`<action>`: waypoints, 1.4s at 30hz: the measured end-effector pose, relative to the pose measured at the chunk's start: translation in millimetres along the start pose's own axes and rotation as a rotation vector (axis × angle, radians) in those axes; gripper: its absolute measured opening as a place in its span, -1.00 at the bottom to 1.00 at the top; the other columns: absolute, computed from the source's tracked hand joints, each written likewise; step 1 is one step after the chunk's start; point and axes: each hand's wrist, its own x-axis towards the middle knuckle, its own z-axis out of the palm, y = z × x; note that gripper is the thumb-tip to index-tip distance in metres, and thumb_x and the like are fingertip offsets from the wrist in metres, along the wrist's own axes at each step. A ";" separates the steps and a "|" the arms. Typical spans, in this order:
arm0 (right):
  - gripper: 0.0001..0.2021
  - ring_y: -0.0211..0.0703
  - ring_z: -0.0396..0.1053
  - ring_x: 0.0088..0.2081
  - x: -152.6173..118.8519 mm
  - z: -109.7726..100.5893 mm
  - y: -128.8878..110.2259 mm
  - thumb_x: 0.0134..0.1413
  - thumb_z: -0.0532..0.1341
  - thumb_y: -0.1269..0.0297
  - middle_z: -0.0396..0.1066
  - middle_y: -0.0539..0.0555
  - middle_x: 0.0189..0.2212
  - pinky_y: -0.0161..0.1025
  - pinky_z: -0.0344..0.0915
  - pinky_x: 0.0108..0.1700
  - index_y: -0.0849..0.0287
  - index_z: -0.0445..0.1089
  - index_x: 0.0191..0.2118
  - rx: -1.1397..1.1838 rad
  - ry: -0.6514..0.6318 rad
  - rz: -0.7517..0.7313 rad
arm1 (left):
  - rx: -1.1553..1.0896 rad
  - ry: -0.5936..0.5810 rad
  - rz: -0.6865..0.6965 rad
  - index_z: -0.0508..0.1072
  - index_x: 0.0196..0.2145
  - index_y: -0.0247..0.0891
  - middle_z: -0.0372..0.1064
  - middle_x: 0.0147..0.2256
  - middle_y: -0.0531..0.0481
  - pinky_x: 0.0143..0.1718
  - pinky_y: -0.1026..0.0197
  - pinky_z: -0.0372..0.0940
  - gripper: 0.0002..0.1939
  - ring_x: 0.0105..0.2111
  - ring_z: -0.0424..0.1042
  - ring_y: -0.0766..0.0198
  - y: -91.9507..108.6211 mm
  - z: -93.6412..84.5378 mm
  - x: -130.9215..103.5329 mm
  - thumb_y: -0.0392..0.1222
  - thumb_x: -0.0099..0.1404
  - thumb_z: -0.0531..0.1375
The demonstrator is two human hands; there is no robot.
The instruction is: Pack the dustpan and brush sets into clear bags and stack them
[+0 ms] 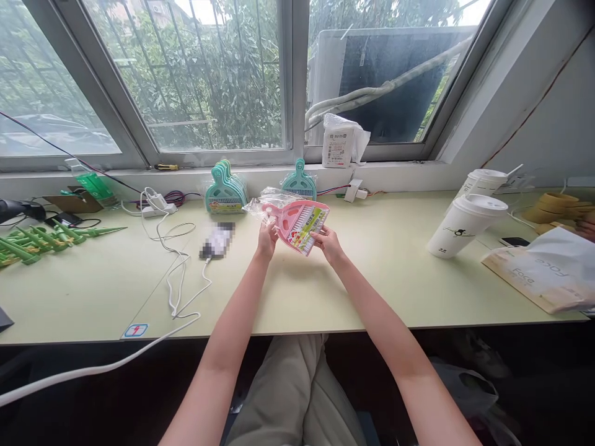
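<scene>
Both hands hold a pink mini dustpan-and-brush set [290, 222] above the desk, tilted, with its white bristles and a green-and-yellow label facing up. Fingers of my left hand [267, 238] are closed around the handle end, where clear plastic wrapping [269, 201] bunches up. The lower right edge, by the label, is pinched by my right hand [329, 243]. Behind it, close to the window sill, stand a row of green dustpan-and-brush sets [226, 189] and, to the right, another green set [300, 179].
A phone [217, 240] on a white cable [171, 282] lies left of my hands. Green plastic parts [37, 241] and a green bottle [93, 183] are at far left. White cups [467, 226] and a tissue pack [543, 269] stand right. A wrapped package [338, 147] rests on the sill.
</scene>
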 end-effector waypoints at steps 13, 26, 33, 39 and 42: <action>-0.74 -0.12 0.50 -0.12 7.9 -12.8 1.2 -0.11 0.28 0.43 0.52 0.07 -0.17 -0.15 0.45 0.00 0.15 0.37 -0.21 0.094 0.128 -0.041 | -0.108 -0.255 -0.166 0.02 0.30 -0.09 0.33 0.11 -0.07 0.11 -0.11 0.23 -0.26 0.02 0.41 0.12 11.8 -8.8 -7.0 -0.29 0.16 0.07; -0.73 -0.14 0.51 -0.21 9.4 -12.8 -1.2 -0.13 0.32 0.46 0.52 0.07 -0.22 -0.13 0.48 -0.06 0.17 0.40 -0.21 0.015 0.073 -0.036 | -0.024 -0.435 -0.361 0.44 -0.02 -0.30 0.48 -0.09 -0.13 0.09 -0.09 0.26 -0.62 -0.10 0.46 0.10 -2.7 5.2 -12.5 -0.19 0.20 0.14; -0.73 -0.15 0.50 -0.22 7.4 -9.4 -1.1 -0.15 0.34 0.41 0.51 0.05 -0.26 -0.13 0.48 -0.07 0.16 0.39 -0.24 0.010 0.085 -0.058 | -0.027 -0.475 -0.410 0.45 -0.01 -0.30 0.47 -0.09 -0.17 0.05 -0.11 0.27 -0.61 -0.10 0.45 0.07 -6.9 11.7 -17.8 -0.15 0.22 0.18; -0.70 -0.12 0.50 -0.23 8.8 -11.6 -1.4 -0.19 0.37 0.37 0.51 0.06 -0.26 -0.11 0.49 -0.10 0.16 0.39 -0.23 0.033 0.102 -0.094 | -0.043 -0.654 -0.488 0.40 0.08 -0.23 0.38 0.05 -0.19 0.07 -0.11 0.23 -0.54 0.06 0.36 -0.04 -13.8 19.1 -22.2 -0.04 0.25 0.18; -0.70 -0.11 0.50 -0.22 9.7 -12.3 -1.0 -0.19 0.37 0.36 0.51 0.06 -0.26 -0.09 0.48 -0.08 0.15 0.38 -0.23 0.029 0.106 -0.103 | -0.125 -0.529 -0.399 0.41 0.05 -0.21 0.39 0.05 -0.15 0.05 -0.02 0.25 -0.56 0.07 0.35 0.03 -18.7 21.5 -18.9 0.02 0.29 0.14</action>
